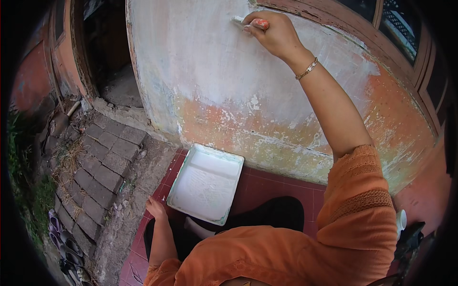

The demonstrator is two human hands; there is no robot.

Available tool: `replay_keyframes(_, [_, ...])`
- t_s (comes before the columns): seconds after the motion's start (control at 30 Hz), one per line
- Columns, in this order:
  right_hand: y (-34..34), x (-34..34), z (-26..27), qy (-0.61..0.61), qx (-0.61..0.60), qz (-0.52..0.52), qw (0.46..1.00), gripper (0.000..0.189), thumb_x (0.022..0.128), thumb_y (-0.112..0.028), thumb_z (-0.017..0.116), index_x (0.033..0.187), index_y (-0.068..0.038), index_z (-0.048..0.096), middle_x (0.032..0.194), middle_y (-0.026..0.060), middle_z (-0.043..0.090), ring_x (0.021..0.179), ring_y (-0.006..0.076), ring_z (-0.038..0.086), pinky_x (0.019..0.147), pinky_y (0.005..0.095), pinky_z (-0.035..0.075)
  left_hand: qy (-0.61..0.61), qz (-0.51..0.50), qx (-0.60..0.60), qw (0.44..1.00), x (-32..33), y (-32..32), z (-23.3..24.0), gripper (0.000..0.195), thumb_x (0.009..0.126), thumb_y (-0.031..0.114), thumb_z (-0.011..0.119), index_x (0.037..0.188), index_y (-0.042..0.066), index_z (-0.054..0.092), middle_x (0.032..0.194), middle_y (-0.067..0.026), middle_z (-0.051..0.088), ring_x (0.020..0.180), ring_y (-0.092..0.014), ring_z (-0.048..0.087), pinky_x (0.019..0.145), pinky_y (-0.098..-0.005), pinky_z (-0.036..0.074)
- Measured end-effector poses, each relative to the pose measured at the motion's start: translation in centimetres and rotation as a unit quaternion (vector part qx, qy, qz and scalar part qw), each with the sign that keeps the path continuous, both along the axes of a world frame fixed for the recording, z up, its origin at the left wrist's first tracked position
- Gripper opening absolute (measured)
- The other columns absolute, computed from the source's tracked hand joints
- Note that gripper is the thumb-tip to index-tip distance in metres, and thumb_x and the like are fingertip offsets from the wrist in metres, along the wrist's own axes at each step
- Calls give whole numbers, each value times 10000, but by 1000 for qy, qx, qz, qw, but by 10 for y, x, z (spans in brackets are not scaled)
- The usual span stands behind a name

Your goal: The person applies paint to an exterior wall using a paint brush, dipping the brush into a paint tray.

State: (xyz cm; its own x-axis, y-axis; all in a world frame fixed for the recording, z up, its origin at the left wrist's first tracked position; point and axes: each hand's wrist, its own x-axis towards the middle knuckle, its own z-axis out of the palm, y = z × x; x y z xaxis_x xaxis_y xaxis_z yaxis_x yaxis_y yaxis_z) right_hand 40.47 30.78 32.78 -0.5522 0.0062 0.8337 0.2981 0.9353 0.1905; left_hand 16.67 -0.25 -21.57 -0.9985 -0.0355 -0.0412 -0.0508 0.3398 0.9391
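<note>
My right hand (270, 34) grips a paintbrush with a red, paint-smeared handle (260, 24). Its bristles (237, 19) are against the upper part of the wall (200, 60), just below the window frame. Pale white paint covers much of that surface, while lower down orange and yellowish patches show through. In front of my folded legs, a white paint tray (205, 178) with greenish smears on its rim lies on the red tiles. My left hand (156, 208) rests loosely by my knee, left of the tray, with nothing seen in it.
A weathered wooden window frame (318, 18) borders the wall above. To the left are a dark doorway (112, 53), grey paving blocks (103, 157), a shovel (59, 121) and several shoes (66, 243). A white cup-like container (401, 221) stands at my right.
</note>
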Motion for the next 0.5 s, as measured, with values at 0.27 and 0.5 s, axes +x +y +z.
replay_keyframes(0.27, [3,-11,-33,13,169,-84,982,155,778,-109,644,931,-132,641,839,67,558,667,261,614,615,371,495,-26,-15,22,999,-1,1,-1,568,964,363,421,1179,-154,512,1206,-341,516,1135,-455,483,990,-454,356])
replay_keyframes(0.5, [-6,-25,-248,-204,36,6,978,123,743,-102,600,855,-55,583,802,93,509,631,247,589,577,364,486,-28,-7,22,999,-4,-2,-10,566,965,365,414,1169,-153,518,1193,-338,519,1142,-450,472,997,-451,343])
